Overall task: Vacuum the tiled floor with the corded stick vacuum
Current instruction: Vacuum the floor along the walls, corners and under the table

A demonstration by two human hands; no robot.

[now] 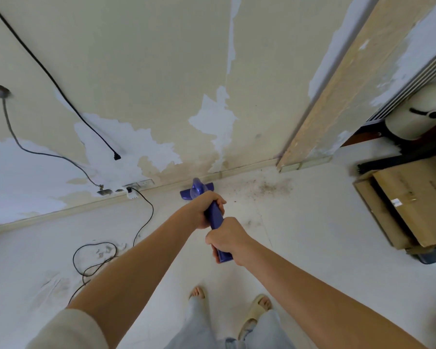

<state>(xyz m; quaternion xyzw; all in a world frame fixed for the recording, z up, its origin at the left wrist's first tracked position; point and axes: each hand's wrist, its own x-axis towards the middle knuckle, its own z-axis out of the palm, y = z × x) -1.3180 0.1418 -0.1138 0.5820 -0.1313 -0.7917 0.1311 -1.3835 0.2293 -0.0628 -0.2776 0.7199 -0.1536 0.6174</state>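
Vacuuming underway, dirt patch not yet reached.
Left of the vacuum head [196,191]: cord [146,217] plugged in at the baseboard, tiles there scuffed. Left hand [204,209] and right hand [225,239] both clench the blue stick vacuum [215,217]. Right of the head: dust patch [267,187] remains; cardboard box [413,200] farther right.

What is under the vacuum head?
The vacuum head rests on the floor by the skirting. Dirt shows to its right; whatever lies beneath the head is covered.
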